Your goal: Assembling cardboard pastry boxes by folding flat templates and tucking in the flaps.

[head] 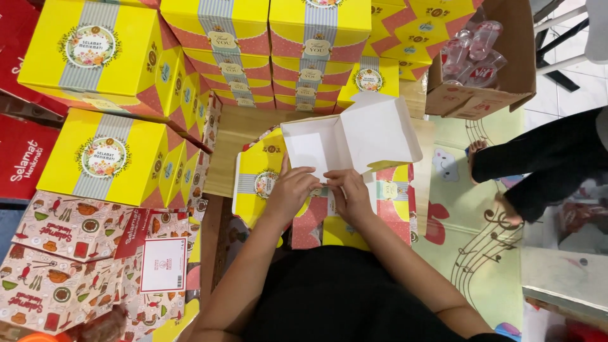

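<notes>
A half-folded cardboard box (354,136), white inside and yellow with pink zigzag trim outside, stands open in front of me on a stack of flat yellow box blanks (256,180). My left hand (291,190) and my right hand (350,195) meet at the box's near edge, fingers pinching its lower flap. The box lid leans up and away to the right.
Stacks of finished yellow boxes (95,54) fill the left and back. Flat patterned blanks (63,253) lie at lower left. A brown carton with plastic bottles (475,57) stands at back right. Another person's dark-clad leg and bare foot (538,164) rest on the play mat at right.
</notes>
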